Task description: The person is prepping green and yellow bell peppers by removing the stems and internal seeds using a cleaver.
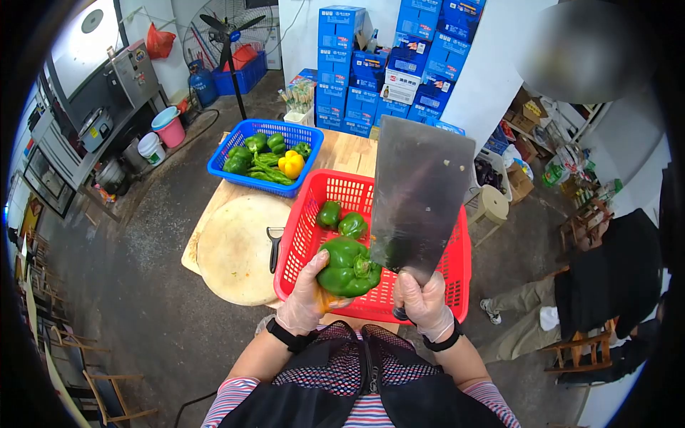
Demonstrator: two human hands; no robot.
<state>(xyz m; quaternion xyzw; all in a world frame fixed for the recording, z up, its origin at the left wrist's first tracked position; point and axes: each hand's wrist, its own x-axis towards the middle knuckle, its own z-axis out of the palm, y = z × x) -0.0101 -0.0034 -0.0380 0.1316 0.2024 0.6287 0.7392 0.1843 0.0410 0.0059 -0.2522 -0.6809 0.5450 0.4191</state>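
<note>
My left hand (305,298), in a clear plastic glove, grips a large green bell pepper (344,265) with its stem facing right. Something yellow-orange shows under that pepper by my fingers. Also gloved, my right hand (422,303) is wrapped round the handle of a broad cleaver (421,189), its blade upright and its lower left edge close beside the pepper's stem. Both hands are over the near side of a red plastic basket (462,285). Inside it lie two smaller green bell peppers (329,215); the blade hides much of the basket's right part.
A round cutting board (239,250) lies left of the basket, with a black peeler (274,248) at its right edge. Behind it a blue basket (217,160) holds green peppers and a yellow bell pepper (291,164). A stool (491,205) and a person (606,271) are at right.
</note>
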